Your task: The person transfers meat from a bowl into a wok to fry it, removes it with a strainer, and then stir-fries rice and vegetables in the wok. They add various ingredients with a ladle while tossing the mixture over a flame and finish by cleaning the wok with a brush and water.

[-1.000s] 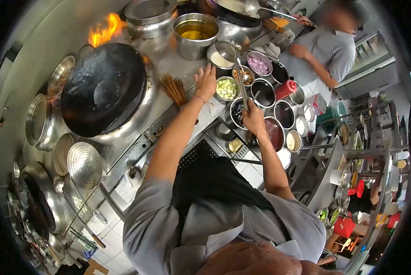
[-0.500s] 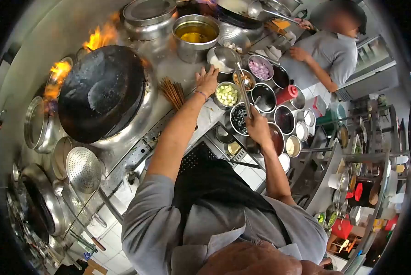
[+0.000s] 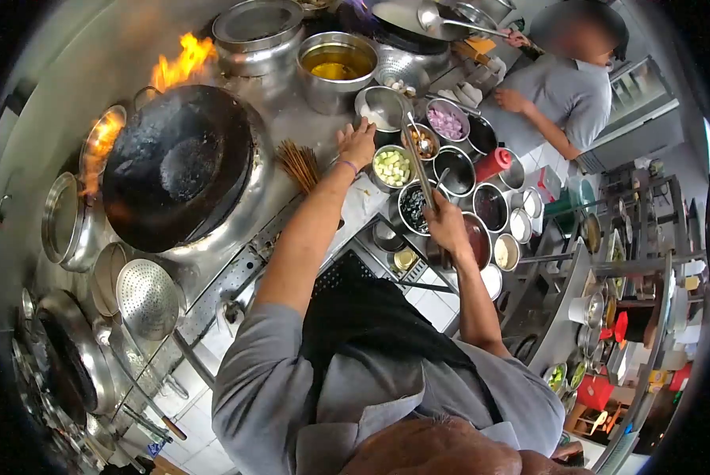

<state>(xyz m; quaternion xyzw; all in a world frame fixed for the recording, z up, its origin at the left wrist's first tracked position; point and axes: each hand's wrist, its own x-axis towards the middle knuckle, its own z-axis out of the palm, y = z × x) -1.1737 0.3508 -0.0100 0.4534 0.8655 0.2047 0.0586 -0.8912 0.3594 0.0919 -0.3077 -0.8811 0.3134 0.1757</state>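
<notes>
My right hand [image 3: 448, 226] is closed round the long handle of a metal ladle [image 3: 422, 162]. The handle runs up to a round metal bowl [image 3: 383, 108] with something white in it. Beside the near rim of that bowl is my left hand [image 3: 356, 146], palm down, fingers apart, holding nothing; whether the fingertips touch the rim is unclear. Just right of it stands a container of pale green cubes [image 3: 392, 166]. Under the handle is a container of dark pieces [image 3: 415, 207]. A bundle of thin sticks [image 3: 298, 164] lies left of my left forearm.
Flames [image 3: 183, 63] rise behind a large black wok [image 3: 179, 168] at left. A pot of yellow oil [image 3: 337, 67] stands at the top. A co-worker [image 3: 569, 99] holds another ladle [image 3: 458, 24] at upper right. A perforated strainer [image 3: 148, 298] lies lower left.
My left hand's fingers have shifted slightly at the bowl's rim, and the bowl has moved a little left. The flames behind the wok have changed shape. The co-worker's ladle has moved left.
</notes>
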